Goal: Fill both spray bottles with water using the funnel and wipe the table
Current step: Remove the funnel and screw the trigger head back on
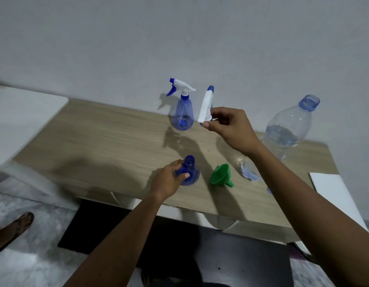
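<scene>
My left hand [170,177] grips a blue spray bottle [189,170] that stands near the table's front edge with its neck open and no head on it. My right hand [229,126] holds that bottle's white and blue spray head [206,104] up above the table. A second blue spray bottle [183,112] with its trigger head on stands at the back by the wall. A green funnel [220,175] lies on its side just right of the open bottle. A large clear water bottle [289,127], uncapped and partly filled, stands at the right.
The wooden table [109,141] stands against a grey wall. A white sheet or cloth [334,189] lies at its right end. A white surface [20,117] is at the left. A sandalled foot [11,230] is on the floor at lower left.
</scene>
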Available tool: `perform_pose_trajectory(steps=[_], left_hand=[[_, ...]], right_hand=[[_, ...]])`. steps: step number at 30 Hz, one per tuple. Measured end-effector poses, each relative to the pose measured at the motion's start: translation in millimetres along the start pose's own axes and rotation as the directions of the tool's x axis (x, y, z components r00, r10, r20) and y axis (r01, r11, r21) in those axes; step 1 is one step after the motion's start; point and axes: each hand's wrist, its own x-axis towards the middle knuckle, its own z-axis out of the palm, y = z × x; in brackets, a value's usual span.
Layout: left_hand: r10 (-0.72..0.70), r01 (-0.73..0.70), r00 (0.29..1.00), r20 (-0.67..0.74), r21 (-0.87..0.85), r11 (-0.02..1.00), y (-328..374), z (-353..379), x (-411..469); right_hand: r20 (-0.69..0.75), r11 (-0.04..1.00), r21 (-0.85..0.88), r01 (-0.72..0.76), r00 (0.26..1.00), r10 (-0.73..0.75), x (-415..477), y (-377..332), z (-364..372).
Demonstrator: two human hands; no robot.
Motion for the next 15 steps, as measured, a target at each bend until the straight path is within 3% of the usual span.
perform_pose_trajectory(steps=[7,15], left_hand=[[-0.039,0.039,0.999,0.019,-0.015,0.999,-0.1,-0.6,-2.9],[-0.050,0.050,0.999,0.021,-0.017,0.999,-4.4,1.4,0.1]], right_hand=[[-0.047,0.985,0.158,0.067,0.997,-0.061,-24.7,-23.4,1.8],[-0.026,0.989,0.131,0.074,0.997,-0.071,-31.8,-17.3,18.0]])
